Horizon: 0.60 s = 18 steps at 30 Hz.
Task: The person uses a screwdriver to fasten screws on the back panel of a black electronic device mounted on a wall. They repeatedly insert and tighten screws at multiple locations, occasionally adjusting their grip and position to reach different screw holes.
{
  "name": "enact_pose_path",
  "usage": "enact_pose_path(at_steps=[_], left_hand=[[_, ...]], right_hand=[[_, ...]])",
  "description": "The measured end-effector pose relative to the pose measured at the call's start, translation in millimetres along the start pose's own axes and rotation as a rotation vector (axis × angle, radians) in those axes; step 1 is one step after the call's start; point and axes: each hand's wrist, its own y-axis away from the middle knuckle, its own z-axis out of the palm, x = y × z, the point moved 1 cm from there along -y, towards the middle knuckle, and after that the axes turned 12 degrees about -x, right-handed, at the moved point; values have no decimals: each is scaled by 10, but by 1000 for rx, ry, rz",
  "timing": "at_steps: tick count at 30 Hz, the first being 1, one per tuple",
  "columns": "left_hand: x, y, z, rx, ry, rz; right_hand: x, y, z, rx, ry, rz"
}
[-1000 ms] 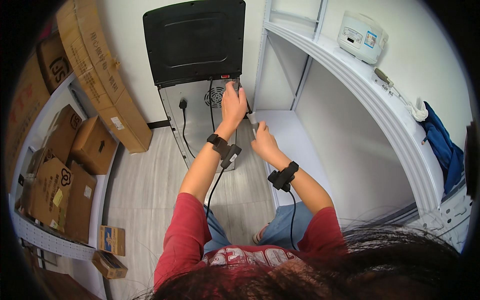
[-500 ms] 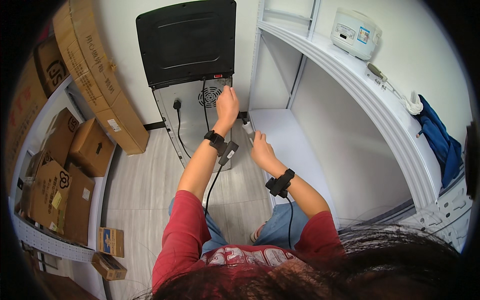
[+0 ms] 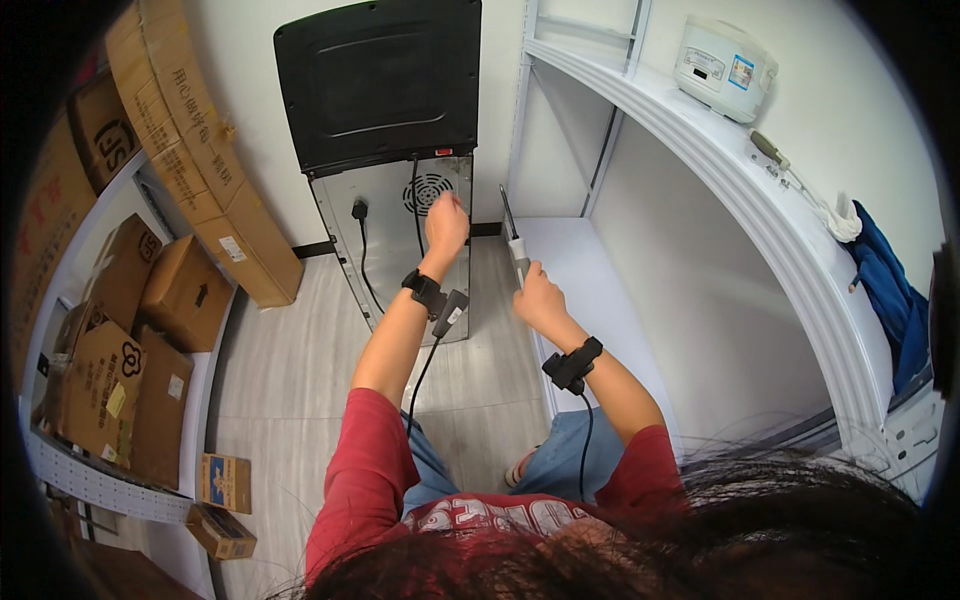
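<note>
A screwdriver (image 3: 518, 250) with a pale grey handle and a dark shaft is gripped in my right hand (image 3: 541, 299), its tip pointing up and away. It stands apart from the silver metal back panel (image 3: 387, 250) of an upright appliance. In front of that panel's right side, near the round vent (image 3: 428, 190), is my left hand (image 3: 447, 228). The left fingers are curled together; anything in them is too small or hidden to make out. Above the panel rises the appliance's black plastic back (image 3: 378, 85), with a small red switch (image 3: 444, 152) at its lower edge.
Black cables (image 3: 362, 250) run down the metal panel. On the left are a shelf with cardboard boxes (image 3: 186, 295) and a tall carton (image 3: 215, 190). White shelving (image 3: 575, 270) stands at the right, bearing a rice cooker (image 3: 725, 70), another screwdriver (image 3: 770, 150) and a blue cloth (image 3: 890, 300).
My left hand has dropped from the panel's top right edge toward the vent. My right hand has turned the screwdriver upward, so its shaft shows clearly. The view has shifted slightly.
</note>
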Motion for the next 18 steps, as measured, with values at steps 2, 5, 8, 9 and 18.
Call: enact_pose_path(at_steps=[2,5,8,9,18], left_hand=[[-169,28,110,-132,67,-64],[-228,104,259,-254,123,-138],[-33,104,373,-201,120,-89],[75,94,395,-189,142,-92],[215,-34,451,-267,428,-36]], right_hand=[[-105,-59,-111,36,-16,-27],[-233,-164,-236,86,-22,-66],[-260,-284,-306,118,-39,-88],[-252,-324,-327,138,-18,-104],[-429,-527,-351,203,61,-199]])
